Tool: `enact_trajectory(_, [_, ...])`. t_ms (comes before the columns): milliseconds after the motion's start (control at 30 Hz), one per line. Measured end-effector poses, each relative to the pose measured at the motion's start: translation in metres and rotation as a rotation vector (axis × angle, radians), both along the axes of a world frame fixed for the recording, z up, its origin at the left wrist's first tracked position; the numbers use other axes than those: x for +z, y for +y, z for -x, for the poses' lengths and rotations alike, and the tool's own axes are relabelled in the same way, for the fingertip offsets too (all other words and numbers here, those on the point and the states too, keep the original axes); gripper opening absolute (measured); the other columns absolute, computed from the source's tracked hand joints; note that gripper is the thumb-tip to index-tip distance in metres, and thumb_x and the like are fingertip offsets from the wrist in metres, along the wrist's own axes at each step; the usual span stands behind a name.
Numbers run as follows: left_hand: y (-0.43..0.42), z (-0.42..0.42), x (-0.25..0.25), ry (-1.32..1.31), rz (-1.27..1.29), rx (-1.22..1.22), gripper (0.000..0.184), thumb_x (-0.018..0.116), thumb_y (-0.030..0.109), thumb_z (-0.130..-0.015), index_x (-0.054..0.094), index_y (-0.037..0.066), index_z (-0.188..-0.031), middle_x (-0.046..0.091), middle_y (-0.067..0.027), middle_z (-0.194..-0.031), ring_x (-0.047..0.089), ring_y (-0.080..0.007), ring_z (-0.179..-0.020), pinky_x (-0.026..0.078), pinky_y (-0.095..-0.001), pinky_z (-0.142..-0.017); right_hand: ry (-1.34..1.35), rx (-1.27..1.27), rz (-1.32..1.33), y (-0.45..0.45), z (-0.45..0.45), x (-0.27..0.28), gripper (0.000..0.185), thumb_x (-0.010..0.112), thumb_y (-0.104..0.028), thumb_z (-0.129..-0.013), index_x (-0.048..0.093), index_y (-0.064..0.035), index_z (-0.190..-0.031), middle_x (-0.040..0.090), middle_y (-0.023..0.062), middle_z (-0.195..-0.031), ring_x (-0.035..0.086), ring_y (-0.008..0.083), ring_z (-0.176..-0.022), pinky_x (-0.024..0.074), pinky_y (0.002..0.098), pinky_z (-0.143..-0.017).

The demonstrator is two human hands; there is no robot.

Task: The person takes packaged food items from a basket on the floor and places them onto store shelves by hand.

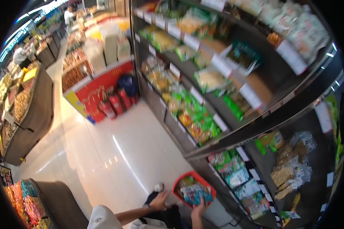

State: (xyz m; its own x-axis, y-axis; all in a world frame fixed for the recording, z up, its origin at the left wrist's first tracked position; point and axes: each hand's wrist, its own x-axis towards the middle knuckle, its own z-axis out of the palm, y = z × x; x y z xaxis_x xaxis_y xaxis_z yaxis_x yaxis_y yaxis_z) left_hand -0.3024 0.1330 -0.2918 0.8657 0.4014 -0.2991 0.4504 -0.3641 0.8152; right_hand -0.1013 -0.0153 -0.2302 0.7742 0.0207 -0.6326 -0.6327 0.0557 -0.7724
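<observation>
Glossy pale tiles (122, 152) made the shop floor, and a dark shelf (313, 191) of bagged goods rose beside them. Near its lower front edge was the red basket (207, 182), with a teal packet (195, 194) lying inside, toward the near rim. At this rim, the right hand (199, 207) touched the packet; whether its grip pinched the film, I could not tell. Just outside the left rim was the left hand (159, 201), its finger closure also unclear. For good handling, it seemed wise to keep the basket level and press the packet only lightly. The basket looked like smooth, hard plastic with rounded corners; the packet was soft, shiny and wrinkled.
</observation>
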Motion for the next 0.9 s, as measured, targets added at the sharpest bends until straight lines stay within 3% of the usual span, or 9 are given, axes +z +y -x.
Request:
enact_trajectory(100, [0.032,-0.02,0.108,-0.289,-0.134,-0.005,0.111,0.084,0.047,-0.075,0.025,0.006,-0.159,0.03,-0.0271,-0.158,0.03,-0.0506,-0.144,0.03,-0.0531,-0.12,-0.21,-0.02,-0.311,0.028,0.038,0.114,0.044,0.068,-0.018,-0.089,0.057,-0.0079,-0.131,0.069,0.0098,-0.107,0.066,0.0204,-0.069,0.0405,0.0297,-0.038])
enact_trajectory(200, [0.057,-0.039,0.194,-0.433,-0.225,-0.093,0.102,0.083,0.038,-0.077,0.028,0.01,-0.158,0.032,-0.0233,-0.159,0.032,-0.048,-0.143,0.032,-0.052,-0.119,-0.175,0.049,-0.462,0.051,0.065,0.239,0.046,0.066,-0.016,-0.089,0.055,-0.0042,-0.133,0.069,0.0108,-0.106,0.067,0.0205,-0.07,0.0403,0.0291,-0.038])
enact_trajectory(233, [0.059,-0.041,0.212,-0.488,-0.269,-0.179,0.097,0.082,0.033,-0.079,0.03,0.011,-0.158,0.033,-0.0212,-0.159,0.034,-0.0458,-0.143,0.034,-0.0508,-0.118,-0.336,0.098,-0.574,0.046,0.059,0.208,0.035,0.064,-0.005,-0.095,0.06,-0.0064,-0.13,0.066,0.0089,-0.115,0.063,0.0172,-0.104,0.0538,0.0325,-0.084])
enact_trajectory(267, [0.058,-0.042,0.221,-0.462,-0.285,-0.178,0.097,0.082,0.033,-0.079,0.03,0.011,-0.158,0.033,-0.0212,-0.159,0.034,-0.0458,-0.143,0.034,-0.0508,-0.118,-0.138,0.16,-0.499,0.047,0.068,0.244,0.049,0.065,-0.016,-0.089,0.054,-0.0016,-0.134,0.068,0.0108,-0.104,0.067,0.0197,-0.07,0.04,0.0288,-0.038])
enact_trajectory(533, [0.062,-0.039,0.29,-0.626,0.106,0.233,0.052,0.076,0.016,-0.088,0.061,0.004,-0.135,0.071,-0.0141,-0.119,0.071,-0.0245,-0.102,0.053,-0.0353,-0.094,-0.195,0.535,-0.836,0.084,0.055,0.303,0.022,0.053,-0.02,-0.103,0.057,0.0009,-0.096,0.063,0.0132,-0.085,0.065,0.0243,-0.065,0.0491,0.0329,-0.045])
enact_trajectory(600, [0.063,-0.029,0.326,-0.577,0.04,0.248,0.039,0.079,0.017,-0.088,0.068,0.001,-0.122,0.073,-0.0126,-0.114,0.07,-0.0169,-0.096,0.054,-0.0324,-0.089,-0.406,0.647,-0.822,0.073,0.05,0.328,0.028,0.05,-0.022,-0.104,0.053,0.0025,-0.091,0.061,0.0162,-0.088,0.065,0.0283,-0.075,0.0526,0.0369,-0.058])
enact_trajectory(667, [0.061,-0.015,0.364,-0.592,0.153,0.356,0.05,0.088,0.015,-0.078,0.066,-0.002,-0.12,0.071,-0.0089,-0.116,0.064,-0.0146,-0.107,0.05,-0.0321,-0.097,-1.175,0.487,-0.187,0.064,0.046,0.341,0.029,0.048,-0.023,-0.105,0.052,0.0026,-0.091,0.059,0.0182,-0.1,0.063,0.027,-0.091,0.0518,0.0383,-0.073])
enact_trajectory(800, [0.046,0.01,0.445,-0.762,0.298,0.54,0.052,0.088,0.014,-0.078,0.064,-0.003,-0.121,0.072,-0.0091,-0.116,0.066,-0.0168,-0.102,0.053,-0.0333,-0.093,-1.33,0.532,0.006,0.069,0.045,0.362,0.051,0.058,-0.036,-0.099,0.049,0.004,-0.13,0.052,0.0193,-0.122,0.054,0.0323,-0.114,0.0439,0.0449,-0.098])
enact_trajectory(900, [0.039,0.023,0.476,-0.887,0.355,0.599,0.061,0.089,0.011,-0.076,0.06,-0.004,-0.127,0.071,-0.0082,-0.116,0.066,-0.0166,-0.104,0.053,-0.0333,-0.094,-0.767,0.757,-0.759,0.082,0.05,0.343,0.081,0.068,-0.042,-0.089,0.036,0.0016,-0.149,0.044,0.0202,-0.143,0.044,0.0353,-0.134,0.034,0.0469,-0.114])
